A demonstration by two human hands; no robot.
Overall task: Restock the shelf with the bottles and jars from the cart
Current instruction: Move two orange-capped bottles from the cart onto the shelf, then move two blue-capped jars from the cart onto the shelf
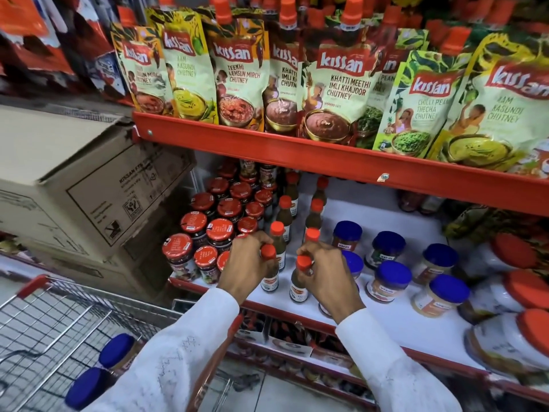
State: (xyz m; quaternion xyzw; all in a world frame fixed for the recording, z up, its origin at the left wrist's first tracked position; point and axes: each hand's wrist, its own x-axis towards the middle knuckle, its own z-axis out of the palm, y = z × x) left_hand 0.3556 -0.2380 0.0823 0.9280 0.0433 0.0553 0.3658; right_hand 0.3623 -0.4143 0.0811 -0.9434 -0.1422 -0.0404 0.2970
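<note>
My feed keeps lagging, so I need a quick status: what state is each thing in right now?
left hand: closed on left bottle, upright on shelf
right hand: closed on right bottle, upright
red-lid jars: upright, capped
blue-lid jars: upright, capped
cart: two blue-lid jars left

Left hand covered neck of one small bottle; right hand hid most of another's body. Labels too small to read. Large jars at right blurred, cut by edge. Cart cropped at left.
</note>
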